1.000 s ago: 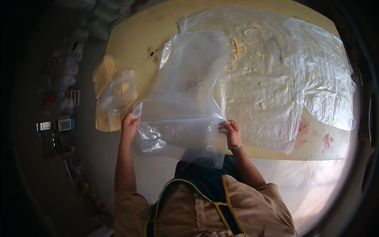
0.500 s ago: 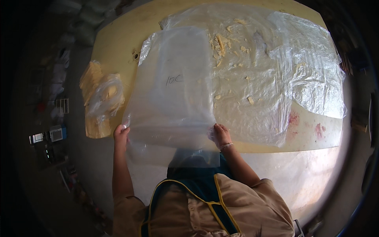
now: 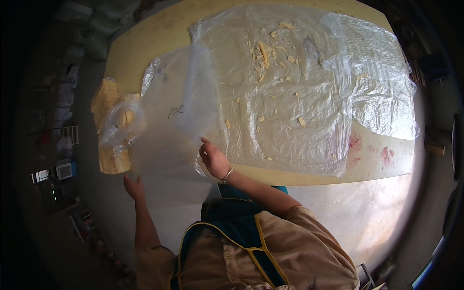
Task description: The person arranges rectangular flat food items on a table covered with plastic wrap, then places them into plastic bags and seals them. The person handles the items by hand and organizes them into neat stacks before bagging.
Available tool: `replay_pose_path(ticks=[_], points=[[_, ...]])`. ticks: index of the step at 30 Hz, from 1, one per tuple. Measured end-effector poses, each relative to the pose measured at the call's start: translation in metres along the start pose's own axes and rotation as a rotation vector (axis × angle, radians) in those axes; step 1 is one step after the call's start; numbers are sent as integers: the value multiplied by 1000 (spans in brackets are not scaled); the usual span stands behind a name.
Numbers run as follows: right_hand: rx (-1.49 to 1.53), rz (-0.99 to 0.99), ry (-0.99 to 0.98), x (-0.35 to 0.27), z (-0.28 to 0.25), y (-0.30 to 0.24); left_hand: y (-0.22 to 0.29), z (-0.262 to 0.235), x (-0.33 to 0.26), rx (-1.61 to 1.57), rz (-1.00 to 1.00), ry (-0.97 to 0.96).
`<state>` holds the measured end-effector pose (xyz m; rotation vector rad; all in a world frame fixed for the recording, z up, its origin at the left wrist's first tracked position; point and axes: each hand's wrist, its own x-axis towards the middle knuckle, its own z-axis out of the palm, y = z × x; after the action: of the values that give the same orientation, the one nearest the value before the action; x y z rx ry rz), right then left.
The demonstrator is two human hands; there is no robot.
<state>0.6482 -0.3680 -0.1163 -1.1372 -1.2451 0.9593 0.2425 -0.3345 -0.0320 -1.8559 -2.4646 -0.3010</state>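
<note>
A large clear plastic bag (image 3: 159, 145) lies on the left half of the table and hangs over its near edge. It bears a dark handwritten mark. My right hand (image 3: 214, 158) is closed on the bag's right edge, fingers pinched on the plastic. Just beyond the bag's lower left side, my left hand (image 3: 134, 187) is open, thumb apart from the fingers, with nothing seen in it. Right of the bag, a thin clear plastic sheet (image 3: 285, 140) covers the table, with pale yellow flakes (image 3: 263, 55) scattered over it.
At the table's left edge sit yellowish slabs (image 3: 116, 162), with a crumpled clear plastic bag (image 3: 123, 113) on them. Another crinkled plastic sheet (image 3: 382, 87) covers the right side. Reddish stains mark the yellow tabletop (image 3: 377, 152) near its front right edge.
The plastic bag has shifted left, uncovering more of the thin sheet. My right hand has moved left with its edge. My left hand has let go and moved down and left.
</note>
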Motion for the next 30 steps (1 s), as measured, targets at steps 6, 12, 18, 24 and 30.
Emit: replay_pose_path(ticks=[6,12,18,24,30], points=[[166,-58,-204,24,70,-14,140,8,-88,-987,90,-562],[334,337,-421,40,57,11,144,-2,-56,-841,-196,-685],[384,259,-458,12,101,29,128,38,-39,-1020,-248,-544],[-70,662,17,22,118,56,100,88,-6,-775,-1,-432],[-1054,311,-228,-1,79,95,106,96,26,-864,-8,-96]])
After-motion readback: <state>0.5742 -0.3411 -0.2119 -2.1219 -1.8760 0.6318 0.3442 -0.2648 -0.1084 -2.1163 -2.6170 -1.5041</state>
